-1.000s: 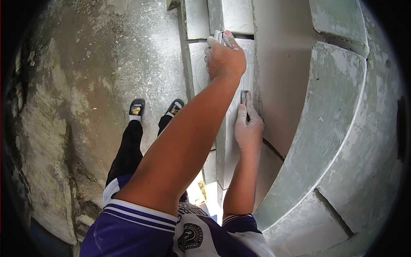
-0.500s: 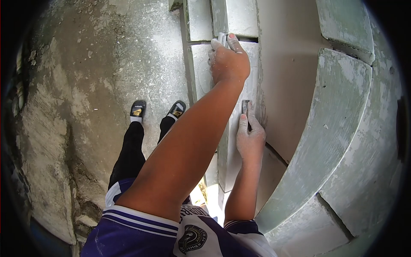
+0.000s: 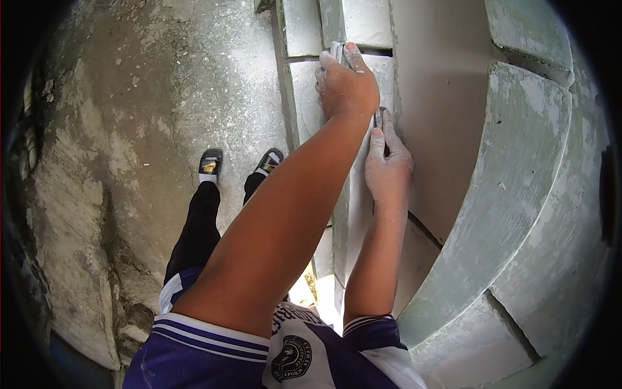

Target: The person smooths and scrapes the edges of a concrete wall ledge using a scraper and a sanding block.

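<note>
Your brightest light lands on the speckled grey concrete floor, glaring at upper centre, and a patch just above your purple-and-white striped shirt burns out to white. The smooth beige panel sits in softer shade. Your powder-dusted right hand looks crisp, though the small dark grey piece in its fingers is perhaps too dim to read. Black vignetting rounds off your corners, and the left margin sinks into murk.
</note>
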### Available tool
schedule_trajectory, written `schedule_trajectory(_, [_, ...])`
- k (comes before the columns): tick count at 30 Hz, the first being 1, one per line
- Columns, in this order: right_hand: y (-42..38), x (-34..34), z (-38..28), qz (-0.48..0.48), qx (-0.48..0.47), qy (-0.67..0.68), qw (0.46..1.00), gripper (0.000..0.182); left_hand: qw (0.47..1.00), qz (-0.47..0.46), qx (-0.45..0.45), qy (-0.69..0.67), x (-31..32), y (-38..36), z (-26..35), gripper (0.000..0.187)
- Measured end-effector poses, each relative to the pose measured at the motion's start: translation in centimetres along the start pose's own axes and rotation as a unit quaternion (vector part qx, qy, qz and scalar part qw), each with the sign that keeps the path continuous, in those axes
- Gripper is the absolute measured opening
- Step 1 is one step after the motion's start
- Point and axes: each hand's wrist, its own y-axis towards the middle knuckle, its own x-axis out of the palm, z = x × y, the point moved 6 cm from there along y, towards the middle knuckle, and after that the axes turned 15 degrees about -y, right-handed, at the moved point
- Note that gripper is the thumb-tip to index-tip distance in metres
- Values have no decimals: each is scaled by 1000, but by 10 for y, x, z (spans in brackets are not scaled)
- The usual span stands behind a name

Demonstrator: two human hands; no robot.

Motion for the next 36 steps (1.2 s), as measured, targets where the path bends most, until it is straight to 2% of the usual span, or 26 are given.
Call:
schedule_trajectory(3, [21,-1,-14,12,-12,-31,999,43,1000,1,7,-11,2,2,0,77])
schedule_trajectory(9, [-6,-4,-10,-42,35,-70,996,43,1000,2,2,-23,0,5,-2,74])
schedule_trajectory(15, [52,-10,-45,-21,15,-73,997,40,992,-24,-34,-116,7,8,-13,73])
schedule_trajectory(18, [37,-17,-49,-56,37,-14,998,43,993,-23,-39,-112,5,7,-15,74])
schedule_trajectory(23, [43,-17,-48,-48,1,-43,998,40,998,2,-22,-56,10,18,-21,72])
schedule_trajectory(26, [59,-28,-63,-46,6,-41,998,39,993,-23,-33,-114,4,9,-13,81])
schedule_trajectory(27, [63,-29,-68,-45,2,-36,998,39,997,-6,-3,-76,-1,6,-7,77])
schedule_trajectory(30, [51,-20,-52,-45,-8,-19,999,37,985,-9,-16,-172,6,12,-17,72])
schedule_trajectory(33, [45,-17,-46,-38,-27,-49,998,37,992,25,16,-123,7,18,-21,68])
schedule_trajectory(36, [68,-25,-72,-43,-26,-10,999,40,996,19,21,-85,-1,10,-10,65])
